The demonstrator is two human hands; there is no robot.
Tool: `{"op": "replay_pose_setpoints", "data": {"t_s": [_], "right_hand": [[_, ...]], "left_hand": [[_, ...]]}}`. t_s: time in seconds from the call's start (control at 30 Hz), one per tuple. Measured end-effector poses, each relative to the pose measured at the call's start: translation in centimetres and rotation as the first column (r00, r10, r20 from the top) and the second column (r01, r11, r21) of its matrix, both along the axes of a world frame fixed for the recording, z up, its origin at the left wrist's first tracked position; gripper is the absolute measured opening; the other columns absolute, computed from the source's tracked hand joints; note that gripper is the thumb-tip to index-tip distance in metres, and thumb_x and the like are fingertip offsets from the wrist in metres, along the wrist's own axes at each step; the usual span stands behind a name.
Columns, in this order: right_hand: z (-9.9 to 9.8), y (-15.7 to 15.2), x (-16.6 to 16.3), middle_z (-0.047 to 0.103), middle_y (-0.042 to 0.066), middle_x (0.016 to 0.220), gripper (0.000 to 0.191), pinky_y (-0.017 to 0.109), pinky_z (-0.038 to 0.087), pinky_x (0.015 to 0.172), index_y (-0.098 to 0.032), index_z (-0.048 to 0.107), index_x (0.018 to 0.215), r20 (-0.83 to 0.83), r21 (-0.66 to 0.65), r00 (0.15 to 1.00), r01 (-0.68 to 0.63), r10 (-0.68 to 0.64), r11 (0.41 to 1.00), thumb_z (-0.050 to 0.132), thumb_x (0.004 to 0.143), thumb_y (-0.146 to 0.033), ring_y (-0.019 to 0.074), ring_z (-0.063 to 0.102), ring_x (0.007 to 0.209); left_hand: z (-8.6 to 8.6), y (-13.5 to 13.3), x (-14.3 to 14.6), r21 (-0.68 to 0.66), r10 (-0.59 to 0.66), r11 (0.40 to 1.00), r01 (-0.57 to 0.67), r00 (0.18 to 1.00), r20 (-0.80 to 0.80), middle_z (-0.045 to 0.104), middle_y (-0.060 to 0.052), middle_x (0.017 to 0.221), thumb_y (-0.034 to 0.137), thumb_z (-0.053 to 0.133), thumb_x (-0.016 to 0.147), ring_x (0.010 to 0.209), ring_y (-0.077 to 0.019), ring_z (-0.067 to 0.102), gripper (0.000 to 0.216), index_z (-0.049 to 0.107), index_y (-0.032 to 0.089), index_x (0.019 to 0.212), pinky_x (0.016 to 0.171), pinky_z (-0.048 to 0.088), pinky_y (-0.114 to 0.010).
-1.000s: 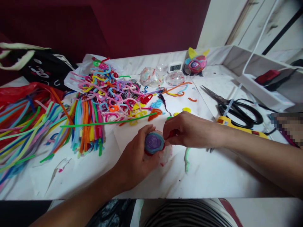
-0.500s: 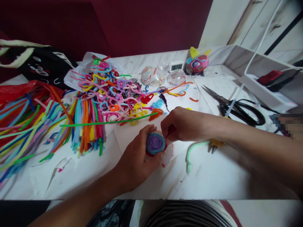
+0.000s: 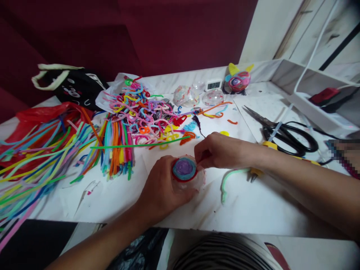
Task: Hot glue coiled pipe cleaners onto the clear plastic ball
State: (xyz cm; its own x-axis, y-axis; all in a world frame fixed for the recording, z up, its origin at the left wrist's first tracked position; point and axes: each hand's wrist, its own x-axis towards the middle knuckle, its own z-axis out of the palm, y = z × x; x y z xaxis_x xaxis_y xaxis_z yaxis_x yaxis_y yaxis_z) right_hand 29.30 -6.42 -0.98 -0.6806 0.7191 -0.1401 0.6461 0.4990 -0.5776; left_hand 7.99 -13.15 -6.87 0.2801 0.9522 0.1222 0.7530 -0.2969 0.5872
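Note:
In the head view my left hand (image 3: 159, 185) is wrapped round a clear plastic dome (image 3: 192, 183) resting on the white paper. On top of the dome sits a pipe-cleaner coil (image 3: 184, 168), purple in the middle, then blue, with a red outer ring. My right hand (image 3: 215, 152) is pinched at the coil's right edge. Between its fingers shows a bit of red pipe cleaner (image 3: 206, 153), mostly hidden. A light green pipe cleaner (image 3: 224, 187) lies right of the dome. Under my right forearm pokes the nozzle of a yellow glue gun (image 3: 255, 172).
Bundled pipe cleaners (image 3: 116, 150) and a tangled heap of bent pieces (image 3: 146, 112) cover the left. Black-handled scissors (image 3: 294, 137) lie at right, near a power strip (image 3: 323, 112). Clear domes (image 3: 184, 95), a clock (image 3: 213, 85) and a decorated ball (image 3: 237, 80) stand behind.
The view has shifted slightly. The coil now lies flatter to the camera and its red rim shows more fully. My left fingers have moved lower around the dome; my right hand stays pinched beside it.

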Motion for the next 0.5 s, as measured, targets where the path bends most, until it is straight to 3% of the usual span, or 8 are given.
{"op": "replay_pose_setpoints", "data": {"t_s": [0.2,0.37,0.5], "right_hand": [[-0.1,-0.7,0.9,0.072,0.0,0.072,0.007,0.023,0.039,0.059,-0.017,0.073,0.083,-0.068,0.042,0.997,-0.033,0.036,0.999,0.067,0.081,-0.021,0.0111,0.06,0.064],[-0.4,-1.6,1.1,0.071,0.001,0.072,0.009,0.023,0.036,0.058,-0.018,0.073,0.083,-0.09,0.079,0.996,0.013,-0.006,0.997,0.066,0.082,-0.023,0.0107,0.057,0.062],[-1.0,-2.2,1.0,0.068,0.0,0.068,0.008,0.023,0.033,0.055,-0.017,0.073,0.081,-0.092,0.08,0.993,0.077,-0.069,0.994,0.066,0.081,-0.021,0.0097,0.053,0.058]], "left_hand": [[1.8,2.1,-0.7,-0.099,-0.158,0.982,0.163,0.986,0.049,0.061,-0.008,0.117,0.045,0.084,0.06,0.106,-0.0273,0.06,0.071,0.048,0.022,0.118,0.091,0.05,-0.043],[2.8,4.4,-1.4,-0.184,-0.361,0.908,0.376,0.926,0.11,0.06,-0.007,0.128,0.038,0.084,0.061,0.117,-0.0269,0.058,0.073,0.05,0.023,0.124,0.1,0.048,-0.042],[3.4,4.7,-1.2,-0.235,-0.411,0.874,0.425,0.905,0.108,0.06,-0.006,0.129,0.04,0.079,0.069,0.117,-0.0256,0.059,0.069,0.048,0.024,0.128,0.099,0.047,-0.041]]}}
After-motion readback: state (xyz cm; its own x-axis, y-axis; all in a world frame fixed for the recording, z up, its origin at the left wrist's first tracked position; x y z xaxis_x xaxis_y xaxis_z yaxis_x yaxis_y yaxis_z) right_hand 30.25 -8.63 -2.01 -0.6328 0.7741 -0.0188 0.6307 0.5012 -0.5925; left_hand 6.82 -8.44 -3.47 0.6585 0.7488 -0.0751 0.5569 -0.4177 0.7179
